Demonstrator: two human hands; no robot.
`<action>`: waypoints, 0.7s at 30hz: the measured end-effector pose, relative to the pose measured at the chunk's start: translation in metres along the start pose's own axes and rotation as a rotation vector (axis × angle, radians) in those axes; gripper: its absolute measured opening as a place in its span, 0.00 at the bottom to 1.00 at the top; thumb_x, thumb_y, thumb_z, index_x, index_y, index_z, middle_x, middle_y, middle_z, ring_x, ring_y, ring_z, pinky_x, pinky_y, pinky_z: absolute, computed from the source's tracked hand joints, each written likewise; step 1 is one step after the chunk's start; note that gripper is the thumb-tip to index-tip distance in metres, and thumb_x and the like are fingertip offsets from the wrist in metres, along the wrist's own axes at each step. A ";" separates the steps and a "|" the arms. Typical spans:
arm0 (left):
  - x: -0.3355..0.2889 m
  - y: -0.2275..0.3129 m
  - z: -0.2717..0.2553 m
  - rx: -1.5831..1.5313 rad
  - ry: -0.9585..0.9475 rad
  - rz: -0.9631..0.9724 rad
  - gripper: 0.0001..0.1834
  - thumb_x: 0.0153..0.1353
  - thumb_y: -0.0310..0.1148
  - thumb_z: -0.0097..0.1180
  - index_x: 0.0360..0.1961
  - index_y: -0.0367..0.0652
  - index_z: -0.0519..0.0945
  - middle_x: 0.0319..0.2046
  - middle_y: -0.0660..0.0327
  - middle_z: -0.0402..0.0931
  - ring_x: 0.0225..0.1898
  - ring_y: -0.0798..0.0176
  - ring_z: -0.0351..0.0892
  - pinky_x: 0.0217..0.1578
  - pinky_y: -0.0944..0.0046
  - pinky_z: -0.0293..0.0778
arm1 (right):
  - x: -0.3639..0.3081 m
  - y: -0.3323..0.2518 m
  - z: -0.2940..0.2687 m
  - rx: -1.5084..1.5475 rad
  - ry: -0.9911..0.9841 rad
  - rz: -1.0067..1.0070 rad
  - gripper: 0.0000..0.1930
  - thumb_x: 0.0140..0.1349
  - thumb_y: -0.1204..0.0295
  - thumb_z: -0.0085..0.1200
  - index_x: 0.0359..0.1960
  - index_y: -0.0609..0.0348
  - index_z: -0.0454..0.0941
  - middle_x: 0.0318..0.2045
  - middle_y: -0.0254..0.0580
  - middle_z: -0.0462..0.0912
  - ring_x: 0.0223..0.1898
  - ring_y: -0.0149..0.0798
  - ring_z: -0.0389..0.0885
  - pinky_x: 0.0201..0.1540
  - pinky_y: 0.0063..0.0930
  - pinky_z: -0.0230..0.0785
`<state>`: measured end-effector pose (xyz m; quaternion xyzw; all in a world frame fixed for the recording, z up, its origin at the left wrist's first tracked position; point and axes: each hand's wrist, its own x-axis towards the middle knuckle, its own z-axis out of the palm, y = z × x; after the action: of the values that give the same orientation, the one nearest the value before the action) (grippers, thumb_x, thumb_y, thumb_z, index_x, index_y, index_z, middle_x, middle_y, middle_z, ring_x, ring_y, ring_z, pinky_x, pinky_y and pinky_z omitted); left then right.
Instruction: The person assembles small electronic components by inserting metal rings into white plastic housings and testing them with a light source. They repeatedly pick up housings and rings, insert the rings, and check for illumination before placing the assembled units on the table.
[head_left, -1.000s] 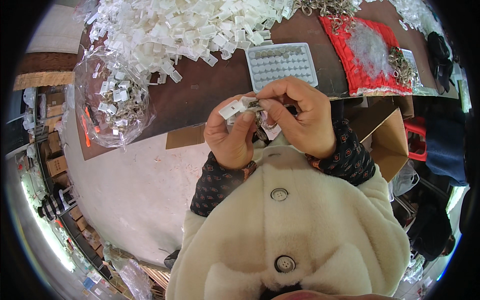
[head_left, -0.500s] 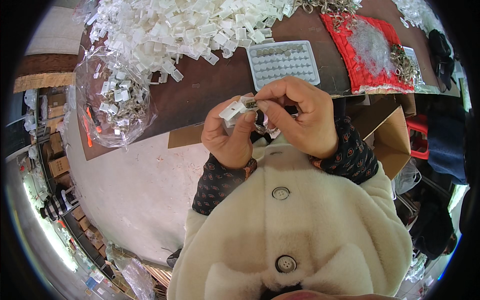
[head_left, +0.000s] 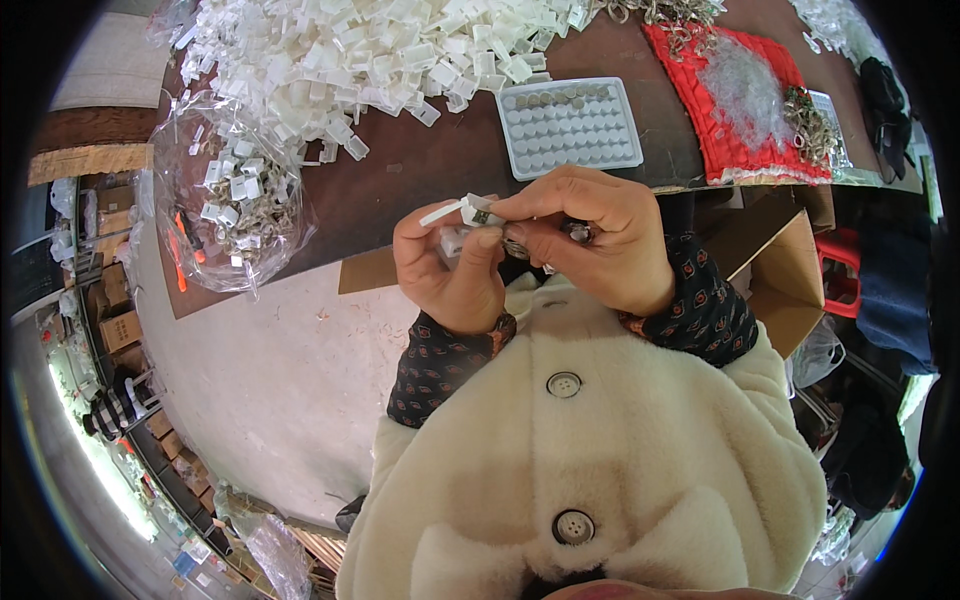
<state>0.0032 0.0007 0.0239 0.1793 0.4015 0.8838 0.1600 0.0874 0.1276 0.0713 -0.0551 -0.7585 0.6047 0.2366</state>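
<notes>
The person wears a cream, fluffy fleece vest (head_left: 600, 470), thick-piled, closed down the front with two round pale buttons (head_left: 564, 384), each showing four small holes. Below both hands, dark sleeves (head_left: 440, 365) come out from under the vest: black cloth sprinkled with a small reddish-orange pattern, reaching to the wrists. Just under the left hand (head_left: 455, 275), the cuff shows a narrow reddish edge. The right hand (head_left: 600, 240) is bare, with no glove; no ring can be made out.
</notes>
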 end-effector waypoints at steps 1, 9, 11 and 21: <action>0.000 0.001 0.001 0.032 0.000 0.020 0.17 0.57 0.16 0.63 0.46 0.39 0.72 0.40 0.48 0.82 0.32 0.71 0.78 0.30 0.73 0.74 | 0.000 0.001 0.002 0.005 0.022 -0.007 0.12 0.59 0.87 0.58 0.44 0.67 0.82 0.39 0.42 0.83 0.35 0.27 0.83 0.37 0.19 0.76; -0.005 0.000 0.008 0.203 0.076 0.067 0.11 0.64 0.23 0.61 0.46 0.39 0.75 0.37 0.59 0.79 0.33 0.71 0.77 0.33 0.74 0.74 | 0.000 -0.008 0.018 0.208 0.134 0.212 0.12 0.57 0.85 0.56 0.43 0.62 0.80 0.32 0.37 0.82 0.33 0.26 0.80 0.36 0.20 0.74; -0.006 0.000 0.007 0.202 0.049 0.058 0.11 0.64 0.24 0.60 0.46 0.38 0.75 0.38 0.58 0.79 0.35 0.70 0.78 0.35 0.73 0.76 | 0.000 -0.011 0.016 0.221 0.134 0.250 0.11 0.57 0.85 0.55 0.42 0.63 0.78 0.32 0.37 0.81 0.33 0.25 0.80 0.36 0.19 0.74; -0.003 -0.005 0.000 0.075 0.007 0.037 0.09 0.65 0.26 0.59 0.45 0.45 0.74 0.41 0.50 0.81 0.30 0.72 0.77 0.25 0.76 0.72 | 0.008 -0.009 0.004 0.377 0.095 0.362 0.08 0.59 0.84 0.58 0.35 0.63 0.71 0.29 0.34 0.78 0.26 0.23 0.78 0.29 0.18 0.72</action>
<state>0.0060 0.0026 0.0193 0.1896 0.4313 0.8716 0.1355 0.0801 0.1244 0.0811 -0.1731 -0.5985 0.7645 0.1658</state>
